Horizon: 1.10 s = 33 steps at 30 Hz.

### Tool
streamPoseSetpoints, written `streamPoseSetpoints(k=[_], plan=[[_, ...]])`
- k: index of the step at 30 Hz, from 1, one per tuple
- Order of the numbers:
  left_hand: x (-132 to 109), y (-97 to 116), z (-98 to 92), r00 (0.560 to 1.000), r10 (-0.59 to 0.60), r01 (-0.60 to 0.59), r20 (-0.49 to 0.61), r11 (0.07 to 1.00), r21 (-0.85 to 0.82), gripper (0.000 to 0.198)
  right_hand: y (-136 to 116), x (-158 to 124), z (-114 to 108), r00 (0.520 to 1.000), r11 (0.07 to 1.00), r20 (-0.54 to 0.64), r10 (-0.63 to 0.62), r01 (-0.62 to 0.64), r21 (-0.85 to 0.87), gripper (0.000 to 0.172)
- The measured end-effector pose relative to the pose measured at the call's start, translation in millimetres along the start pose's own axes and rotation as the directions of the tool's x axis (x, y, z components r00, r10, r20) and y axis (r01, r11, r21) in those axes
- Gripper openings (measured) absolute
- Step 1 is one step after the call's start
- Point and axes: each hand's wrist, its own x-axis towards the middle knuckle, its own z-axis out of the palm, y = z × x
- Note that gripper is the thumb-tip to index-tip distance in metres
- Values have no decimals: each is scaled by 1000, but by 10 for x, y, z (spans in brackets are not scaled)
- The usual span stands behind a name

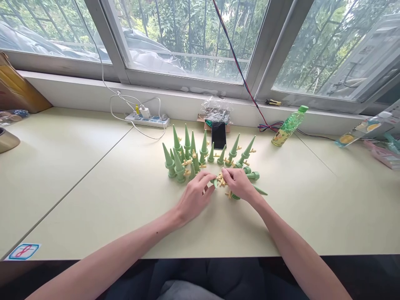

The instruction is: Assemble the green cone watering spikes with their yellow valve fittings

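Observation:
My left hand (pixel 196 191) pinches a small green watering spike (pixel 215 182) between thumb and fingers, its tip toward me. Close beside it, my right hand (pixel 238 182) is closed at the fingertips on a small yellow valve (pixel 219 177), partly hidden by the fingers. Below the hands lies a loose pile of yellow valves (pixel 222 182). Upright green spikes (pixel 179 166), several with yellow valves sticking out sideways, stand in a cluster behind and left of my left hand. Green threaded spike parts (pixel 252 176) lie beside my right hand, and another green spike (pixel 260 190) is partly covered by that wrist.
Behind the spikes, a black phone (pixel 218 135) leans on a small carton with clear plastic wrap (pixel 216 111). A white power strip (pixel 148 120) with cables lies at the back left. A green bottle (pixel 290 126) and a clear bottle (pixel 362 130) are at the right.

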Motion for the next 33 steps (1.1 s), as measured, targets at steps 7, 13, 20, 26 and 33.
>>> streamPoseSetpoints(k=[7,13,20,26,33], plan=[[11,-43,11,1000,6,-6,-8,1000,20,15,26,1,19,998,997,5,-61,61,-51,48],[20,-55,-1,998,-24,28,-58,997,78,9,19,-5,18,995,995,-58,-77,73,-68,46],[40,-75,-20,997,-47,54,-65,992,116,5,-14,-34,10,994,995,-57,-97,99,24,27],[6,-51,-14,988,-55,73,-146,990,122,12,7,-27,18,990,994,-90,-106,105,-23,24],[-39,23,22,993,32,-64,116,958,281,19,58,3,-4,964,987,-234,-128,101,-123,18]])
